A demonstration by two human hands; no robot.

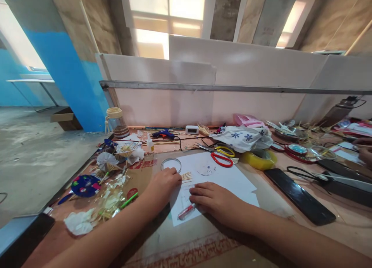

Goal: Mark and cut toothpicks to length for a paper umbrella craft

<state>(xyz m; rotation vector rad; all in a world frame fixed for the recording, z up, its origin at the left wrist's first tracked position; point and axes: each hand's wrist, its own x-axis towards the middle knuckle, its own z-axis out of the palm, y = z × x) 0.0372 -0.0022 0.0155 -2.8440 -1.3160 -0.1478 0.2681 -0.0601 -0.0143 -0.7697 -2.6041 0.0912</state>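
Note:
White paper lies on cardboard on the table. My left hand rests at the paper's left part, fingers curled together at the end of a small fan of thin bamboo sticks; whether it grips them is hard to see. A round metal ring sits just behind that hand. My right hand lies on the paper, fingers extended, beside a red and clear pen. Behind the hands is a small round cutout with blue flowers. Red-handled scissors lie at the paper's back edge.
Clear wrappers, a blue patterned fan and scraps lie left. Glue bottle, glue gun and jar stand or lie behind. Yellow tape, cloth and a black phone are right; another person's hand shows far right.

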